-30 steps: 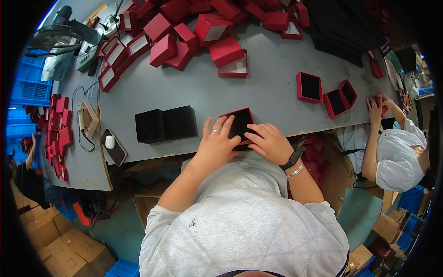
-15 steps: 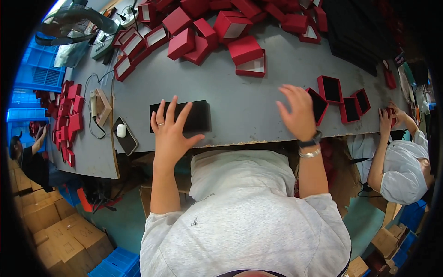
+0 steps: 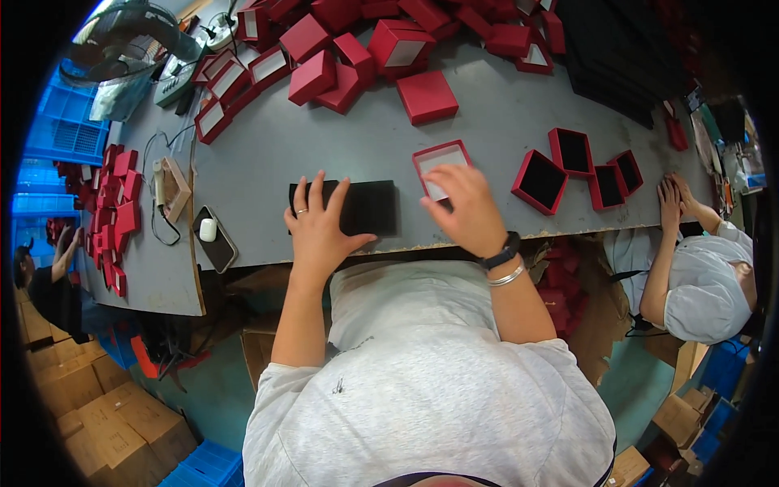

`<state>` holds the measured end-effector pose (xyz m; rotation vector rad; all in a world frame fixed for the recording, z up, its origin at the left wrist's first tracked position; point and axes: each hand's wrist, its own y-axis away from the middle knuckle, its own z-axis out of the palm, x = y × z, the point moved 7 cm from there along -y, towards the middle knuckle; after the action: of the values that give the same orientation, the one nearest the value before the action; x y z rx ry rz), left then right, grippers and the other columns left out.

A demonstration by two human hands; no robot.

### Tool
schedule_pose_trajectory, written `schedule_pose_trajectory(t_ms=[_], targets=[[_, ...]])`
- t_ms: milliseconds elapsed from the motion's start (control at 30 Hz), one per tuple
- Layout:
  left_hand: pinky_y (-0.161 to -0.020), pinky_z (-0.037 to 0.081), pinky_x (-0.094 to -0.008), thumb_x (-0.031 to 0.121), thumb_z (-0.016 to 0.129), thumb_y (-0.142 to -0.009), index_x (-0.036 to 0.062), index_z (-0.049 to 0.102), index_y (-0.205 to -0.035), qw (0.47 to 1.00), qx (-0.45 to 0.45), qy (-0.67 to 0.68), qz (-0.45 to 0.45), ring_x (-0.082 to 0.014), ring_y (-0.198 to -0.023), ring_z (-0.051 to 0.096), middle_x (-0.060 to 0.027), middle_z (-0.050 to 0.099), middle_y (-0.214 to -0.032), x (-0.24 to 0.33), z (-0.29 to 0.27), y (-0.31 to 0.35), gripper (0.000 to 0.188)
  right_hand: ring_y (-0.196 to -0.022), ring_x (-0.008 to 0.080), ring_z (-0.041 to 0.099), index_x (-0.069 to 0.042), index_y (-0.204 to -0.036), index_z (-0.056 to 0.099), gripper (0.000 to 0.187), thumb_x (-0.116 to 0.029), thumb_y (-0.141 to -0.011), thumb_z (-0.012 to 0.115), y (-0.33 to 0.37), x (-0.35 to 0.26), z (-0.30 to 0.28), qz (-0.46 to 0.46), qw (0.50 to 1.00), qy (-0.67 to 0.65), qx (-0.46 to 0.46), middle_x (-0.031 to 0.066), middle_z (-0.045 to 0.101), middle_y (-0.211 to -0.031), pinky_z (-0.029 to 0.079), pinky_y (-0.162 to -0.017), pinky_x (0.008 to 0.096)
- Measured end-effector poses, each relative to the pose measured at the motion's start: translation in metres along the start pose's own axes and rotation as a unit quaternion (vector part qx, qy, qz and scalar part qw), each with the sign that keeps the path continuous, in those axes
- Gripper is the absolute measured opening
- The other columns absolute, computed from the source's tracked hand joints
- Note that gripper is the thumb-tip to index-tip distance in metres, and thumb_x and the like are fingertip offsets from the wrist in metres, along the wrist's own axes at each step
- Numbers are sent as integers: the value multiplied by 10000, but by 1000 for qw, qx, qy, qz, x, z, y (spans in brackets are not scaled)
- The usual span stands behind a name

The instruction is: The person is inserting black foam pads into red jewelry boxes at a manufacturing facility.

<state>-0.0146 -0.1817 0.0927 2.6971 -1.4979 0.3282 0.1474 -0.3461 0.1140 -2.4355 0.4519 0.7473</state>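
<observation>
My left hand (image 3: 319,231) spans a flat black block (image 3: 373,207), perhaps a stack of foam pads, near the table's front edge. Its fingers reach the far side, and the thumb lies along the near side. To the right, my right hand (image 3: 466,207) bends its fingers over the near side of an open red box (image 3: 462,151) with a white inside. The thumb is at the box's near corner, and the hand hides part of that wall. Beyond it lies a red lid (image 3: 428,98). Several red boxes with black inserts (image 3: 540,183) are at the right.
Many red boxes (image 3: 312,77) are heaped at the back, with dark sheets (image 3: 608,61) beside them. At the left are a phone (image 3: 217,252) with a white earbud case (image 3: 208,230) and more red boxes (image 3: 122,215). Co-workers (image 3: 706,288) sit on both sides.
My right hand has moved left to the open red box, which has come nearer, away from its lid. My left hand and the black block have shifted right.
</observation>
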Motion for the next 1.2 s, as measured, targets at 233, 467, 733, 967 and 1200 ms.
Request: schedule_pose_trajectory(t_ms=[233, 467, 733, 967, 1200], targets=[[-1000, 322, -678, 438, 945, -537, 243, 542, -1418, 1000, -7, 16, 25, -402, -1464, 286, -130, 366, -1562, 28, 6, -1, 988, -1083, 340, 583, 21, -1149, 629, 426, -192, -806, 765, -8, -38, 57, -24, 987, 119, -104, 134, 643, -1079, 472, -954, 440], [-991, 331, -683, 469, 932, -555, 263, 508, -1443, 1000, 4, 12, 18, -404, -1467, 282, -128, 354, -1567, 27, 12, -3, 1005, -1039, 348, 601, 13, -1142, 614, 314, -18, -837, 684, -12, -32, 29, 80, 987, -123, -58, 149, 628, -1072, 506, -898, 414], [-1100, 244, -679, 530, 904, -585, 271, 505, -1462, 998, 34, -32, 32, -345, -1492, 264, -93, 337, -1597, 18, 13, -26, 997, -1009, 159, 651, 22, -1289, 513, 479, -26, -875, 750, -35, 98, -55, 272, 884, -364, 108, 116, 662, -1127, 543, -908, 293], [-1177, 265, -529, 416, 919, -636, 68, 437, -1473, 942, 192, 191, 199, -347, -1437, 362, -158, 391, -1550, 61, 8, -13, 1027, -1029, 212, 665, -9, -1253, 610, 421, -105, -872, 762, -17, 103, -11, 228, 950, -199, 82, 109, 698, -1117, 524, -929, 327], [-1005, 453, -474, 264, 952, -586, -31, 317, -1483, 933, 171, 286, 134, -380, -1226, 543, -178, 537, -1394, 107, 40, -43, 1138, -1030, 239, 674, -20, -1248, 629, 389, -142, -895, 738, -5, 102, 7, 243, 935, -182, 182, 143, 706, -1132, 526, -917, 346]])
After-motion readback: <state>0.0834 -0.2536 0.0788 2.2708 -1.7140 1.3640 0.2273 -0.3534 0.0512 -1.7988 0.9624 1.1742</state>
